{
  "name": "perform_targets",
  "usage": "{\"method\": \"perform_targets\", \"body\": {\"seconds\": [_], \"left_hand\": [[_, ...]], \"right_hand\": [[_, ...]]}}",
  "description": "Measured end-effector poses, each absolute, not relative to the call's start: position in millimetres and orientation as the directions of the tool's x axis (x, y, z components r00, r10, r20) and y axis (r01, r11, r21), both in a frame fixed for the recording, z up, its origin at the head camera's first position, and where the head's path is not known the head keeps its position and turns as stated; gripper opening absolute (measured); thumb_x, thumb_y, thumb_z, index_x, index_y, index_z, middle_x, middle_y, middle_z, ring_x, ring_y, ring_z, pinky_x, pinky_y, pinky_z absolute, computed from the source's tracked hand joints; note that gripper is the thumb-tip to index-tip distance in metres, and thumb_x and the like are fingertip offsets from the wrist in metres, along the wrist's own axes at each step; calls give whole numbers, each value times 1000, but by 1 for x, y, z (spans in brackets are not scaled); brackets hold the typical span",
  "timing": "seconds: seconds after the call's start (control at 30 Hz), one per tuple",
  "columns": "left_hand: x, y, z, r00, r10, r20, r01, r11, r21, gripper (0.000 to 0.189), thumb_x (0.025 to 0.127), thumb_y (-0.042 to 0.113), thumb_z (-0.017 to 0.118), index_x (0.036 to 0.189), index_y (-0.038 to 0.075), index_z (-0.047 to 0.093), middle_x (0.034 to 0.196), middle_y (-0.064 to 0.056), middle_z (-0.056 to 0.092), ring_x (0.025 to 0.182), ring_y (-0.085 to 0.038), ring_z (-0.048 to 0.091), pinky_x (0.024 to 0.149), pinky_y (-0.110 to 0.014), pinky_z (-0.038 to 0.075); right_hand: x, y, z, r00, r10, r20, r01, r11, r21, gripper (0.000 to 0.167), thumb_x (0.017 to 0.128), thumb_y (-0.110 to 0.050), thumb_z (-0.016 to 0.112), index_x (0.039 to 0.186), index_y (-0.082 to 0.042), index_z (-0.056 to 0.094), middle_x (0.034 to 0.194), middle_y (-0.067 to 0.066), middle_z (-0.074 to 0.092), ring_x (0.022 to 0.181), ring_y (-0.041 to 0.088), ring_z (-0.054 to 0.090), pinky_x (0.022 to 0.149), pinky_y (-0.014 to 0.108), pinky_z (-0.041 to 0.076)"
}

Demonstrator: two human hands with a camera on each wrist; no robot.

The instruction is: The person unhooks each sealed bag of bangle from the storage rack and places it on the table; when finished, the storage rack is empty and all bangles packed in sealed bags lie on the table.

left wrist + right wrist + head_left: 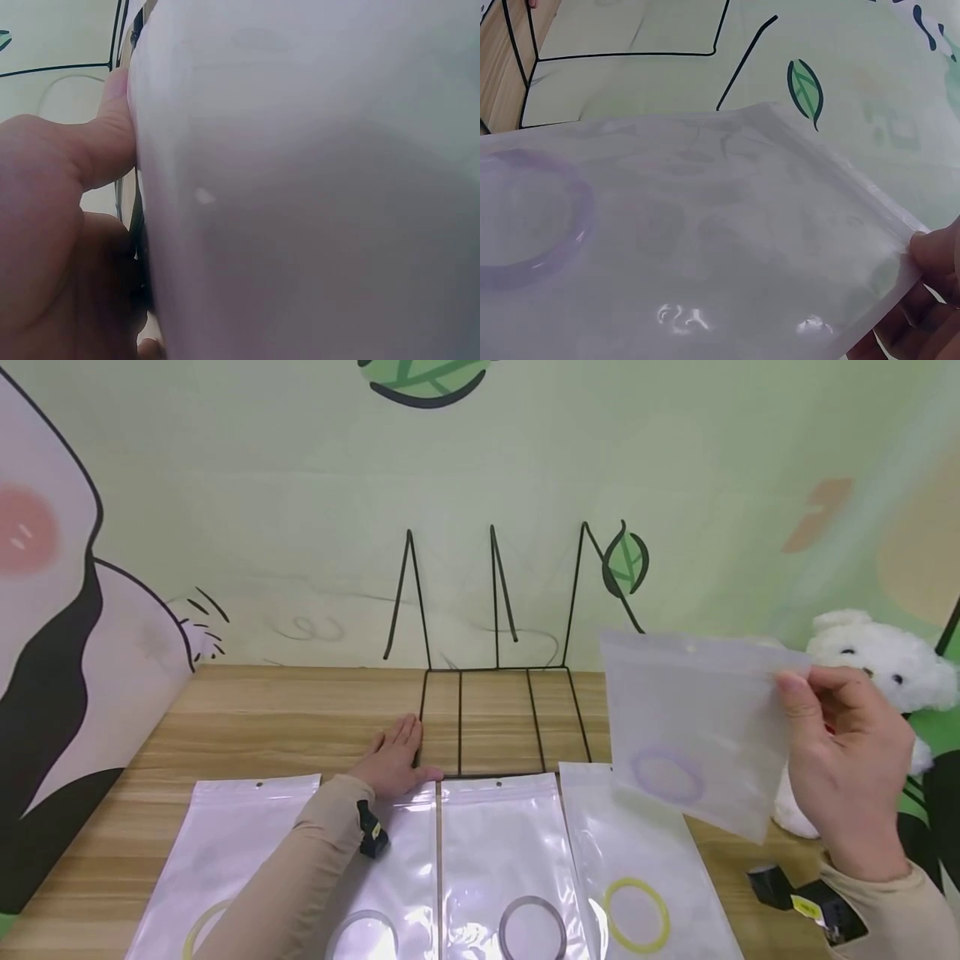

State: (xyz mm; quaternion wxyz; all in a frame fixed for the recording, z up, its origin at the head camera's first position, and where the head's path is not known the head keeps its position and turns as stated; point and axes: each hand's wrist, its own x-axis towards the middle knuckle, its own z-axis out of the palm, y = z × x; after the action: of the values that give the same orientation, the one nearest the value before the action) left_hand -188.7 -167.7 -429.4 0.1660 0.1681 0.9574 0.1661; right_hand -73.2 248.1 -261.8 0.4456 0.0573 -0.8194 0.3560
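My right hand pinches the side edge of a clear plastic zip bag, thumb in front, holding it up above the table. Inside it lies a pale purple bangle, near the bag's lower end. My left hand rests at the left front corner of a black wire rack, its fingers straight and the thumb spread toward the front bar. The left wrist view shows the thumb beside a blurred pale surface. Below that hand, several similar bags lie side by side, each with a bangle.
A yellow bangle shows in the rightmost bag, a grey one in the bag beside it. Behind my right hand sits a white plush bear. The rack's upright prongs stand before a painted wall on the wooden table.
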Motion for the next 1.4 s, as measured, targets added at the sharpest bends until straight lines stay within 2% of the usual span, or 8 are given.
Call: {"method": "perform_targets", "body": {"seconds": [0.13, 0.23, 0.37, 0.43, 0.67, 0.8, 1.03, 1.4], "left_hand": [[-189, -168, -430, -889, 378, -259, 269, 888, 372, 93, 96, 52, 51, 152, -8, 6, 160, -22, -2, 147, -34, -4, 117, -54, 3], [-189, -168, -431, -890, 377, -256, 271, 889, 368, 93, 96, 52, 51, 151, -8, 6, 160, -22, -2, 147, -34, -4, 117, -54, 3], [-188, -168, -430, -891, 378, -252, 272, 888, 371, 93, 96, 52, 51, 151, -8, 6, 160, -22, -1, 147, -35, -3, 117, -54, 3], [-187, -168, -430, -890, 378, -253, 271, 888, 371, 93, 96, 52, 52, 151, -8, 6, 160, -22, -1, 147, -35, -3, 117, -54, 2], [-187, -169, -429, -891, 375, -254, 270, 890, 368, 93, 96, 51, 52, 151, -8, 7, 160, -22, -1, 147, -35, -3, 117, -54, 3], [-186, -168, -428, -891, 379, -250, 275, 888, 369, 93, 96, 52, 52, 151, -8, 7, 160, -23, -1, 147, -35, -2, 116, -54, 3], [-186, -167, -428, -890, 383, -248, 279, 886, 369, 92, 97, 52, 51, 151, -8, 7, 160, -23, 0, 147, -35, -2, 116, -55, 3], [-188, -168, -430, -890, 386, -244, 284, 886, 366, 92, 96, 52, 50, 151, -8, 7, 160, -22, 0, 147, -35, -2, 116, -54, 3]], "right_hand": [[-66, 251, -262, -625, 243, 742, -328, 781, -532, 20, 93, -8, 65, 100, 11, 64, 86, -25, 53, 65, -8, 46, 61, 6, 35], [-61, 253, -266, -658, 247, 712, -255, 816, -518, 22, 94, -10, 64, 103, 10, 64, 85, -11, 58, 64, -9, 42, 58, 6, 32], [-58, 258, -272, -714, 242, 658, -178, 845, -504, 22, 95, -12, 62, 104, 8, 63, 85, 16, 63, 65, -10, 38, 57, 7, 31], [-60, 264, -275, -743, 235, 626, -149, 854, -498, 21, 96, -12, 62, 104, 7, 63, 85, 19, 64, 65, -8, 38, 56, 8, 31], [-72, 290, -284, -858, 207, 469, -35, 889, -457, 27, 100, -19, 54, 107, 7, 60, 79, 17, 55, 61, 20, 42, 45, 22, 31], [-78, 302, -289, -885, 215, 412, 6, 892, -452, 31, 102, -22, 51, 107, 8, 58, 82, 18, 54, 65, 26, 44, 46, 24, 32], [-84, 317, -300, -910, 251, 331, 81, 889, -451, 37, 103, -27, 47, 112, 8, 57, 85, 19, 53, 70, 28, 45, 48, 28, 33], [-85, 341, -320, -933, 201, 298, 64, 909, -413, 33, 103, -25, 48, 109, 7, 56, 80, 16, 52, 67, 27, 45, 49, 29, 33]]}}
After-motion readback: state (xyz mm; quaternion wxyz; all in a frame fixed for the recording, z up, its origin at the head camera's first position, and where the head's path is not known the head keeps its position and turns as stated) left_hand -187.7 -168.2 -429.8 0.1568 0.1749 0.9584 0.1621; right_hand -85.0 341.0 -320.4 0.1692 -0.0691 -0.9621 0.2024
